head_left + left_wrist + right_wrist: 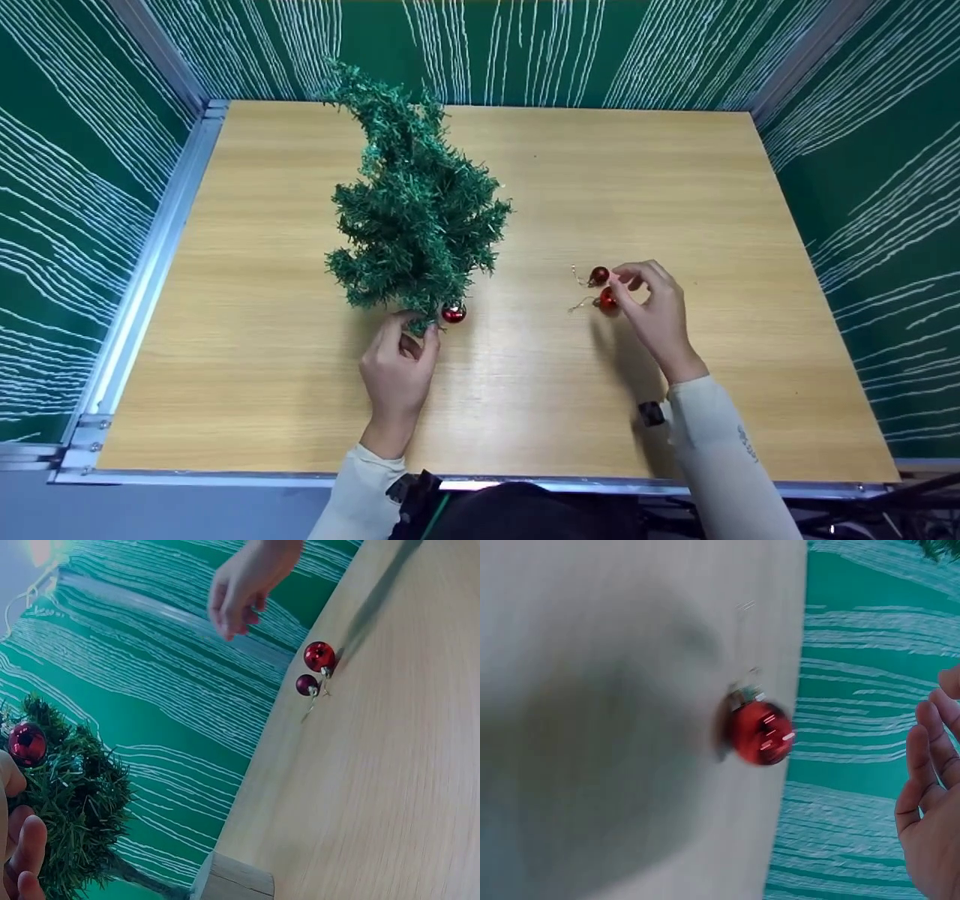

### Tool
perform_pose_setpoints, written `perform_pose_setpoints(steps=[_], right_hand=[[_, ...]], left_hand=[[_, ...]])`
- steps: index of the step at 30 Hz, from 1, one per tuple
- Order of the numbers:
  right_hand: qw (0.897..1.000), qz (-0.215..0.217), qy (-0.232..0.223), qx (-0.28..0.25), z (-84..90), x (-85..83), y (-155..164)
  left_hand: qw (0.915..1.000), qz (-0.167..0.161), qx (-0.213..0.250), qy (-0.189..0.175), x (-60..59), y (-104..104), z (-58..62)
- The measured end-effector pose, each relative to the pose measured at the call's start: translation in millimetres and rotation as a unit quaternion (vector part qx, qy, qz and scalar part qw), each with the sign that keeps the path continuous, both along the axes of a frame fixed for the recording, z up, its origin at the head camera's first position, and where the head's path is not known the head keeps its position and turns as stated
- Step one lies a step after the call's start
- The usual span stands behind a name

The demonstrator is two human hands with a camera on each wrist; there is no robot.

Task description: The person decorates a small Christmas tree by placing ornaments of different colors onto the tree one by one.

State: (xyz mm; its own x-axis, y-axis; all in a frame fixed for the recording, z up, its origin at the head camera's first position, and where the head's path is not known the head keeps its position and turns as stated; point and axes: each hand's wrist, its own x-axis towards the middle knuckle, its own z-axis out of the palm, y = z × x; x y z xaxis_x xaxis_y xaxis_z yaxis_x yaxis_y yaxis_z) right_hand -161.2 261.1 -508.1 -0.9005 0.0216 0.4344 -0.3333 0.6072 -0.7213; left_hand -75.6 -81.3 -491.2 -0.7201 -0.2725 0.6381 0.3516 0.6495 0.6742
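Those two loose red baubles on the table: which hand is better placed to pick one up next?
The right hand, probably. Its fingers hover by the two red baubles, while the left hand is across the table, holding a low branch of the small tree.

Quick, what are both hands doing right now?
Left hand: pinches a low branch of the little tree, beside a hung red ball.
Right hand: open, holding nothing, by two red balls on the table.
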Motion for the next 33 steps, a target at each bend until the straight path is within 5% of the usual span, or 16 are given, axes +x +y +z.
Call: perform_pose_setpoints(steps=[13, 33], right_hand=[[0.996, -0.015, -0.091, 0.001, -35.2, 0.1, 23.6], [0.976, -0.016, -0.216, -0.020, -53.9, -3.7, 33.3]], left_hand=[[0.9999, -0.003, 0.009, -0.008, 1.2, -2.6, 0.2], [0.9983, -0.011, 0.051, -0.027, 0.4, 0.6, 5.5]])
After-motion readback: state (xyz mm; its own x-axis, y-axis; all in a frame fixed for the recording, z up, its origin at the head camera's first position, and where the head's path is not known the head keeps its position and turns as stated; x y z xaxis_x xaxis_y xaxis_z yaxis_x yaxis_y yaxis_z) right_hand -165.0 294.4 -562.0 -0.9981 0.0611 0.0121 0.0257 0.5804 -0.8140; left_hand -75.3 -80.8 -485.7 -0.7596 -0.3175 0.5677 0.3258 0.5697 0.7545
